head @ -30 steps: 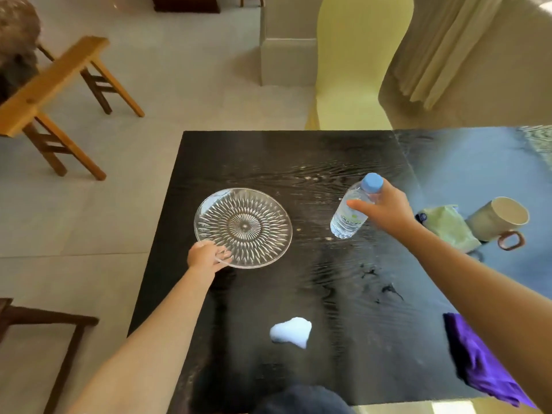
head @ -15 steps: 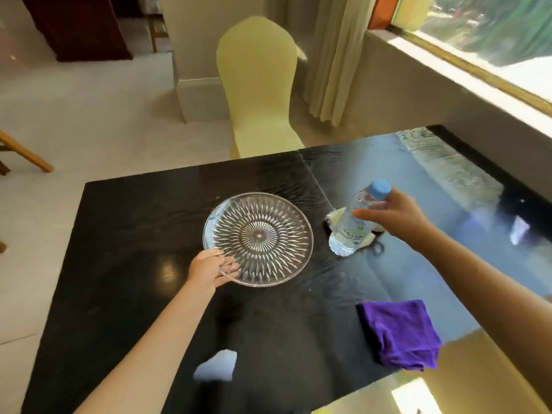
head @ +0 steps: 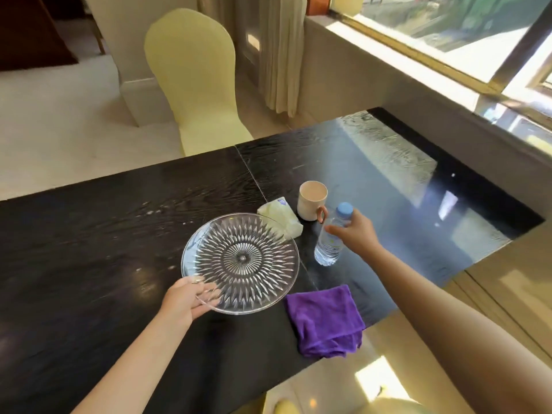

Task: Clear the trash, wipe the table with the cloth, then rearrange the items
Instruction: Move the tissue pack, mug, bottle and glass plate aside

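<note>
Cloth: a purple cloth (head: 325, 319) is seen crumpled at the near right edge of the black table (head: 89, 234), at about 4 o'clock from the plate and just apart from its rim.
Left hand: the left hand (head: 186, 303) is closed on the plate's near rim at about 7 o'clock, thumb on top and fingers underneath.
Plate: a clear cut-glass plate (head: 240, 262) is held over the table's middle; nothing is carried in it. Whether it is lifted or resting cannot be told.
Bottle: a clear plastic bottle (head: 330, 237) with a blue cap is found at 3 o'clock from the plate, tilted slightly, its base at the tabletop; no water level can be made out.
Right hand: the right hand (head: 354, 233) is wrapped around the bottle's upper part, just below the cap.
Tissue pack: a pale soft packet (head: 280, 215) is laid at 1 o'clock from the plate, partly covered by the plate's far rim.
Mug: a cream mug (head: 312, 200) with a brown handle is stood upright beyond the bottle, beside the packet; its inside looks empty.
Chair: a chair with a yellow cover (head: 194, 82) is placed at the table's far side, at 11 o'clock.
</note>
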Available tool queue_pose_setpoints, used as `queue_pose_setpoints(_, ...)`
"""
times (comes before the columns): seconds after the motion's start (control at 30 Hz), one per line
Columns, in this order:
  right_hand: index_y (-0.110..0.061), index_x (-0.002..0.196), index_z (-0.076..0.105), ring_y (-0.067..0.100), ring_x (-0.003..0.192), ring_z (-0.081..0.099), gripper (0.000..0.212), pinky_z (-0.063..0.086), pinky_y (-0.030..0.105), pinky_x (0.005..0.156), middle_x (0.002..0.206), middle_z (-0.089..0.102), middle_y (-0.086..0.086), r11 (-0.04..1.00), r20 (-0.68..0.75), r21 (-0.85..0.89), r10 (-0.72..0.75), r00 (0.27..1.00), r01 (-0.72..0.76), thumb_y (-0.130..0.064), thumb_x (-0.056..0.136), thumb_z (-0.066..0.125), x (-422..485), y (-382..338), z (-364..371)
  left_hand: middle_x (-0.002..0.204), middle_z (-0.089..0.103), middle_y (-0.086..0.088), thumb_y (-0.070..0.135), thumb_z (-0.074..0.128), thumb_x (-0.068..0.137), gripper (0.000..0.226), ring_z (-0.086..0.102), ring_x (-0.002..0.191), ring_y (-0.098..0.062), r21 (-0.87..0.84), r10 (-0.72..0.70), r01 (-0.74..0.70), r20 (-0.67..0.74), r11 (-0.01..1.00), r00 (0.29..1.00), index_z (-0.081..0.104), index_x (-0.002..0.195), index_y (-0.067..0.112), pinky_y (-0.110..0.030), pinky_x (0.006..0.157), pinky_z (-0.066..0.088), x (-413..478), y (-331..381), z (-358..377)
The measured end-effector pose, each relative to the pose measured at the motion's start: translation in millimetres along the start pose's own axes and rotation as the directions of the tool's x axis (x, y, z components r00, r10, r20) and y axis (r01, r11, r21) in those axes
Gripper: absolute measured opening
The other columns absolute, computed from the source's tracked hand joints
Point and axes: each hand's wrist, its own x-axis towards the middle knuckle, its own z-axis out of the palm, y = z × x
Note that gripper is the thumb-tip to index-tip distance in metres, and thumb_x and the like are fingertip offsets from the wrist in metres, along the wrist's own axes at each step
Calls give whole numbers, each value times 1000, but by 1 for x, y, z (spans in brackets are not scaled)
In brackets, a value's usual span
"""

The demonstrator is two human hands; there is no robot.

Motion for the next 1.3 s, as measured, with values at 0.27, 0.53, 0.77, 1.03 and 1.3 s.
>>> queue_pose_setpoints(0.27, -16, 120, 52, 27, 106, 61, 61, 50, 47, 90, 117, 64, 7, 998, 20, 30, -61, 998, 60, -36, 68, 77, 43, 15, 30, 94, 65, -19, -5, 43, 94, 32, 65, 91, -34, 93, 33, -29, -41, 995, 999, 46, 125, 0, -32, 52, 59, -8, -23, 5)
queue_pose_setpoints(0.53, -7, 129, 43, 17, 105, 54, 65, 40, 29, 80, 116, 55, 1, 997, 192, 30, -78, 978, 74, -43, 81, 68, 46, 29, 28, 101, 69, -14, 3, 45, 96, 25, 69, 89, -28, 193, 85, -88, 26, 977, 996, 55, 118, 8, -37, 67, 59, -14, -42, 26)
queue_pose_setpoints(0.77, -4, 97, 56, 23, 63, 63, 38, 57, 32, 65, 79, 64, 10, 997, 578, 1, 63, 814, -78, -38, 98, 40, -17, 85, -13, 101, 72, -14, 6, 45, 96, 20, 72, 86, -25, 335, 18, -81, 187, 939, 982, 57, 112, 12, -39, 74, 59, -17, -68, 43)
queue_pose_setpoints(1.03, -1, 81, 57, 14, 46, 53, 25, 46, 23, 46, 61, 60, 7, 984, 291, 152, 41, 956, -89, -12, 98, 42, -60, 160, -70, 101, 74, -8, 27, 48, 96, 22, 71, 94, -23, 481, -117, -107, 413, 870, 903, 62, 111, 17, -39, 81, 58, -21, -94, 105)
queue_pose_setpoints(1.3, -2, 83, 59, 18, 52, 50, 21, 44, 24, 48, 66, 56, 9, 897, -31, 345, 304, 952, -276, -10, 96, 44, -42, 216, -109, 117, 66, -7, 24, 60, 89, 26, 61, 99, -18, 743, 278, -468, 377, 479, 883, 64, 113, 16, -33, 94, 49, 23, -111, 145)
